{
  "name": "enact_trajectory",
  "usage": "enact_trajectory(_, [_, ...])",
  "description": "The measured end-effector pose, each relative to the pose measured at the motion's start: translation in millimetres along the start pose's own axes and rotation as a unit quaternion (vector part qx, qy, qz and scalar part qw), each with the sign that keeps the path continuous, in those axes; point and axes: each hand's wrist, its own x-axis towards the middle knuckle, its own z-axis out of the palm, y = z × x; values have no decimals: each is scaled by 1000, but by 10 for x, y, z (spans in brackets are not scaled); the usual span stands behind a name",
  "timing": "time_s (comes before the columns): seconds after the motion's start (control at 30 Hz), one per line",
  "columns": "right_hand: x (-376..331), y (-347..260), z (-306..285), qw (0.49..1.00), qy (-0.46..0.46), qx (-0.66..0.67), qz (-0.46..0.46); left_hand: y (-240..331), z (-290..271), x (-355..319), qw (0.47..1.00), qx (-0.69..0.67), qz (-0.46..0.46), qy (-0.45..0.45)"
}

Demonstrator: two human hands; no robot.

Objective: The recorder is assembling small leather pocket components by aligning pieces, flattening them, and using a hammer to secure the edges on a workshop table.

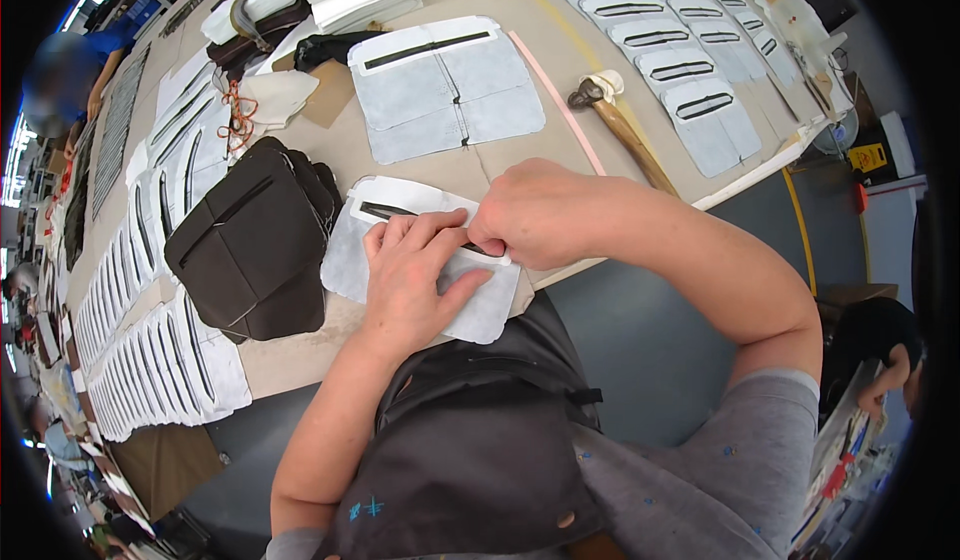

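Observation:
A pale grey backing panel (348,255) with rounded corners lies at the table's near edge, partly overhanging it. A white-framed dark slot runs along its upper side. My left hand (412,282) rests on the panel with fingers spread, covering the middle of the slot. At the slot's right end my right hand (540,215) is closed, its fingertips pressed together against the panel; what they pinch is hidden. Left of the panel sits a stack of dark brown pieces (250,250), each showing a slot. Beyond my hands lies a larger pale panel (420,100) with a dark slot.
A hammer (628,138) with a wooden handle and a pink strip (555,100) lie to the right. Rows of slotted pale pieces (705,145) cover the far right; more pieces (160,370) overlap at left. White stacks (365,5) stand behind. Another person (60,80) is at far left.

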Motion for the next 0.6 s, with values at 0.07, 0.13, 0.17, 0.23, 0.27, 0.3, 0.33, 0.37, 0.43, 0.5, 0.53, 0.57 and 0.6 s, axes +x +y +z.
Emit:
enact_trajectory(0.07, [-20,-16,-4,1000,-6,-8,6,-2,-9,-3,1000,4,-2,-7])
enact_trajectory(0.13, [-31,-28,3,1000,-13,-17,9,19,-5,2,1000,1,3,-5])
enact_trajectory(0.17, [-36,-26,8,1000,-12,-22,3,27,-2,0,1000,-3,10,-3])
enact_trajectory(0.23, [-41,-17,-11,1000,-8,-24,2,12,1,-5,1000,2,9,-6])
enact_trajectory(0.27, [-16,-26,-40,999,-18,-29,-2,12,4,-9,1000,7,7,-8])
enact_trajectory(0.3, [5,-27,-71,999,-26,-34,-4,20,0,4,1000,7,11,-10])
enact_trajectory(0.33, [15,-22,-89,999,-24,-32,0,33,-5,17,1000,4,6,-15])
enact_trajectory(0.37, [23,-14,-103,999,-32,-28,0,39,-5,37,1000,0,1,-21])
enact_trajectory(0.43, [53,-48,-111,999,-40,-31,-10,33,-29,12,1000,2,0,-17])
enact_trajectory(0.5, [55,-42,-74,998,-27,-64,-7,19,-32,4,1000,1,-2,-14])
enact_trajectory(0.53, [19,-30,-53,997,-29,-66,-10,14,-24,9,1000,-1,1,-15])
enact_trajectory(0.57, [-49,-11,-24,997,-7,-73,-2,8,-21,15,1000,-2,3,-16])
enact_trajectory(0.6, [-118,26,5,997,16,-80,6,10,-17,29,1000,-2,0,-13])
